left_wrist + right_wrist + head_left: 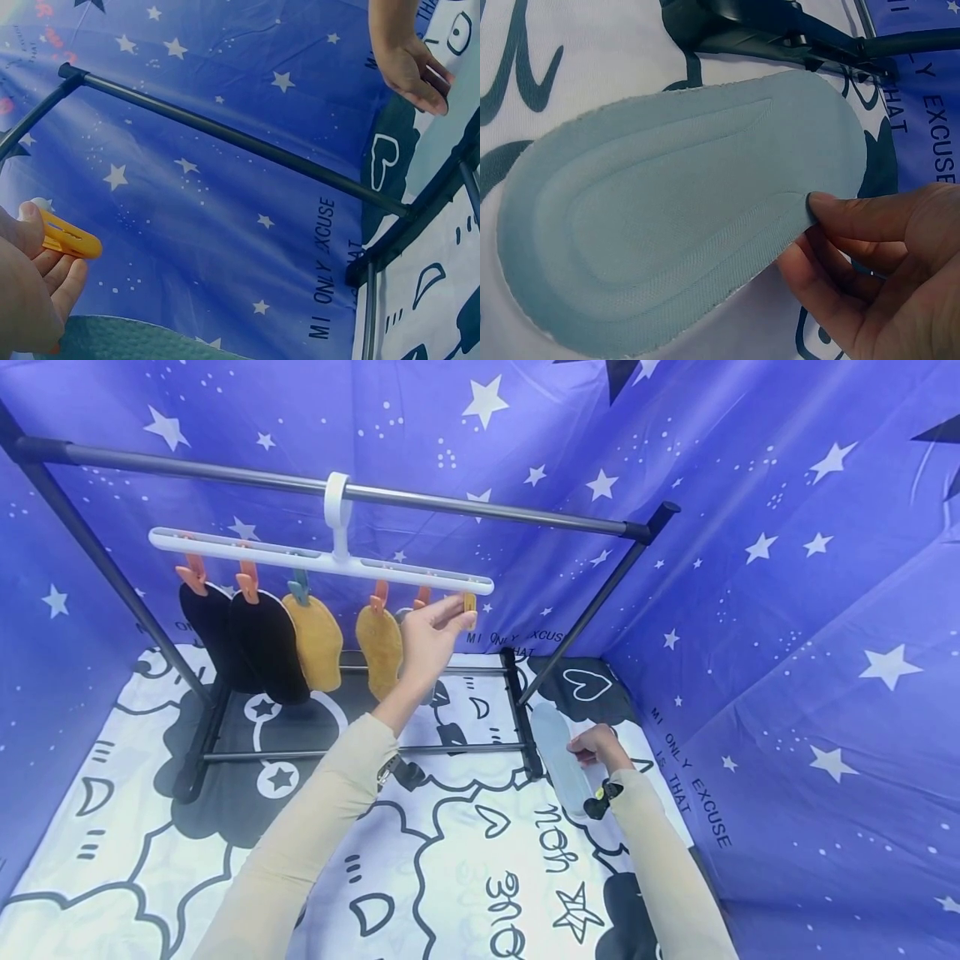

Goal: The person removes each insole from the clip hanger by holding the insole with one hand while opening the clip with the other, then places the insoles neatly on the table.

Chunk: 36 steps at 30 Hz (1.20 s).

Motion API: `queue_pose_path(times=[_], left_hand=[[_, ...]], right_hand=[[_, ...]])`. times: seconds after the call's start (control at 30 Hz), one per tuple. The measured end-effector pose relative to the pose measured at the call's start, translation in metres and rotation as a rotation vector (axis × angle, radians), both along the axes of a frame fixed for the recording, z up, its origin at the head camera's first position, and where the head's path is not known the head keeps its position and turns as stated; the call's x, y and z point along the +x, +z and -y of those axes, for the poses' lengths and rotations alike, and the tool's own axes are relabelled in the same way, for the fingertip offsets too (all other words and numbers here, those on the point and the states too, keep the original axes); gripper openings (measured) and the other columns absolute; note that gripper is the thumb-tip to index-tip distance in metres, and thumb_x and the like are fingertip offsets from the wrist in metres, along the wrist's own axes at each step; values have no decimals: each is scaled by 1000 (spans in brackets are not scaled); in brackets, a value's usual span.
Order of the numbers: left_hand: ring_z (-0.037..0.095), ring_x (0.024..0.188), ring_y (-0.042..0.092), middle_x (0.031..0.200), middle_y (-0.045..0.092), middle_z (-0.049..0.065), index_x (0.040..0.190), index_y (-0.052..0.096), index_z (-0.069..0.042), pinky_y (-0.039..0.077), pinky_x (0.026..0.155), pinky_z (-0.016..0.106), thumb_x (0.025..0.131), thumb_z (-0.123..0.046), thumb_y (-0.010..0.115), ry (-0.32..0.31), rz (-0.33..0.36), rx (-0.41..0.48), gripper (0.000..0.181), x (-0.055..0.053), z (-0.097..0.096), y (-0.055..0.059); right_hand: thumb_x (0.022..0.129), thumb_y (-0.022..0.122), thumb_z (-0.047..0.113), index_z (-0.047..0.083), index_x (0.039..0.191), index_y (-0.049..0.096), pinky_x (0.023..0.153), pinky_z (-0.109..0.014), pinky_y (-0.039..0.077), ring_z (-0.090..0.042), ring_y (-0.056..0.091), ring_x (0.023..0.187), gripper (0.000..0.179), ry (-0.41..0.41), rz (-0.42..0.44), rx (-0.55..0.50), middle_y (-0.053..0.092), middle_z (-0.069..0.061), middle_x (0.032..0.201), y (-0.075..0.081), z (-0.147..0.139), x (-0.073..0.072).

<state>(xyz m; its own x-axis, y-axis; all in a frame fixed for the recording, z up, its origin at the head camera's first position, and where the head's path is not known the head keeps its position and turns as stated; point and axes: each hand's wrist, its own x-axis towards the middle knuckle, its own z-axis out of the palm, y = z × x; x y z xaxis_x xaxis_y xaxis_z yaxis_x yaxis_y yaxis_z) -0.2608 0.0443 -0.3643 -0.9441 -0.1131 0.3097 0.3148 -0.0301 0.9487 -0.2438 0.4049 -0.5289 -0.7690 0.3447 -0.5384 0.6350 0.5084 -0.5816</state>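
My left hand [431,639] pinches a yellow clothespin [73,238] at the right end of the white hanger [258,552]. In the right wrist view, my right hand [877,262] grips the edge of a pale blue insole [667,195] between thumb and fingers, low over the printed cloth. Two black insoles [270,647] and two yellow insoles [318,643] hang from clothespins on the hanger. Another insole, mostly hidden behind my left hand, hangs beside them; its bluish-green edge [142,337] shows at the bottom of the left wrist view.
The hanger hooks over the top bar [480,508] of a dark metal rack. The rack's right foot [521,718] stands close to the pale blue insole. Purple star-print fabric [787,635] walls the back and sides, and a black-and-white printed cloth [450,860] covers the surface below.
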Motion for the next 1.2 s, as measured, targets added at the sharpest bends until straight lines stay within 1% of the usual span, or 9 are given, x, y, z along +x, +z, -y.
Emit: queue_pose_path(times=[0.17, 0.3, 0.4, 0.5, 0.6, 0.8, 1.07, 1.2], left_hand=[[27, 110, 74, 120, 74, 17, 123, 72, -2, 59, 93, 25, 90, -11, 78, -6, 8, -6, 34, 0, 1, -1], [26, 110, 74, 121, 73, 17, 123, 72, -2, 59, 93, 26, 90, -12, 78, -7, 7, -5, 35, 0, 2, -1], [26, 111, 74, 121, 73, 17, 123, 72, -2, 59, 93, 26, 90, -12, 78, -6, 8, -3, 35, 0, 3, -1], [27, 110, 74, 121, 73, 17, 123, 72, -2, 59, 94, 26, 90, -12, 77, -6, 4, -4, 35, 1, 3, -1], [27, 110, 74, 121, 73, 17, 124, 71, -1, 59, 93, 26, 90, -11, 77, -12, -2, 8, 35, 1, 2, -2], [28, 110, 74, 120, 73, 19, 124, 71, 1, 59, 93, 25, 90, -9, 77, -18, -3, 28, 35, 1, 1, -2], [28, 111, 73, 121, 73, 19, 124, 71, 0, 59, 93, 26, 90, -9, 77, -12, -11, 11, 35, 0, 1, -3], [30, 111, 73, 120, 72, 20, 123, 70, 2, 59, 95, 27, 90, -9, 77, -12, -22, 6, 36, 0, 0, -3]], right_hand=[[82, 74, -5, -11, 92, 71, 54, -25, 58, -13, 60, 54, 12, -8, -25, -18, 64, -4, 60, -2, -1, 0], [80, 75, -6, -5, 83, 69, 51, -24, 56, -12, 60, 51, 7, -18, -46, 4, 62, -3, 57, -3, 1, 0], [78, 77, -7, -2, 75, 66, 48, -23, 56, -11, 59, 47, 13, -26, -59, 17, 61, -2, 54, -4, 2, -1], [76, 79, -8, 0, 71, 62, 46, -22, 54, -10, 57, 43, 20, -55, -60, 13, 59, -1, 50, -6, 3, -1], [75, 80, -9, 1, 71, 60, 44, -21, 53, -9, 56, 41, 22, -72, -56, 3, 58, 0, 48, -9, 1, -1], [76, 79, -8, -2, 75, 60, 45, -20, 53, -9, 55, 41, 20, -78, -48, -26, 57, 0, 49, -11, 0, 0], [77, 79, -8, -2, 78, 59, 46, -20, 52, -9, 55, 43, 21, -92, -34, -40, 57, -1, 50, -8, 1, 0], [77, 77, -9, -3, 78, 59, 47, -21, 53, -10, 55, 45, 19, -76, -41, -44, 57, -2, 51, -9, 0, 1]])
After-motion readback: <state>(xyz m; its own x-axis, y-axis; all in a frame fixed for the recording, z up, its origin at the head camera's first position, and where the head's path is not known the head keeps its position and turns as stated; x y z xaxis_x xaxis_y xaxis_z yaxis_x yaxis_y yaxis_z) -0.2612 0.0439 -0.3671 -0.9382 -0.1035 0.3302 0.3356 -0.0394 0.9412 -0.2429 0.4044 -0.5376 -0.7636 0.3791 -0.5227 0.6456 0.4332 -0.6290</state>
